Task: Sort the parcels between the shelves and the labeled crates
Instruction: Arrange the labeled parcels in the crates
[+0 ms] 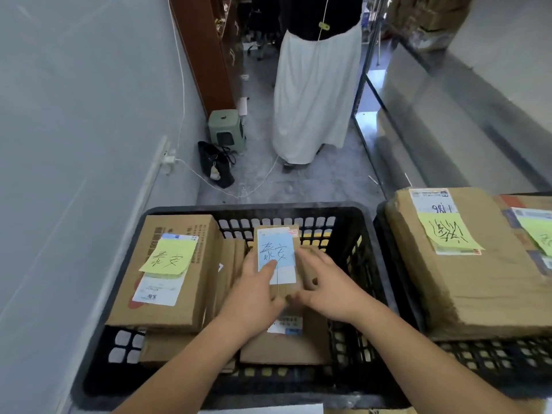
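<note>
A small cardboard parcel [280, 234] with a blue handwritten note stands inside the black plastic crate [352, 231]. My left hand [254, 291] grips its left side, with the thumb lying on the blue note. My right hand [325, 285] holds its right side, fingers curled along the edge. Left of it in the crate lies a larger box [167, 273] with a yellow note. A flat parcel [286, 345] lies under my hands. A second black crate [490, 357] at the right carries a big box [466, 264] with a yellow-green note.
A person in a long white skirt [316, 94] stands in the aisle ahead. A green stool [227, 130] and a black bag [216, 164] sit by the left wall, with a white cable [209, 180] across the floor. Metal shelving [448, 115] runs along the right.
</note>
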